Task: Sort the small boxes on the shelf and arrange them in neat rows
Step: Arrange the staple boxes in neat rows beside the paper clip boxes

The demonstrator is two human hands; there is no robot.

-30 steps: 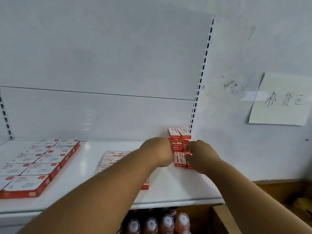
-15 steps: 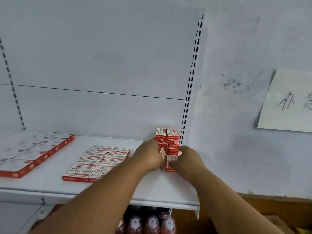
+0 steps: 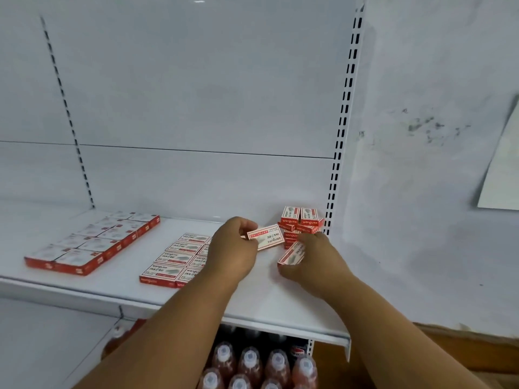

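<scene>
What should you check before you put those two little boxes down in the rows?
1. Left hand grips its small box: ok.
2. Right hand grips the tilted box: ok.
3. Bare shelf beside the flat rows: ok.
4. Rows sit straight: ok.
5. Corner pile is tidy: not ok, boxes lie crooked.
6. Both boxes match the rows' kind: cannot tell.

hidden: flat rows of small boxes (image 3: 179,259), right part behind left hand (image 3: 234,248) | cut off: paper note (image 3: 502,164), right of boxes | unreadable: small print
</scene>
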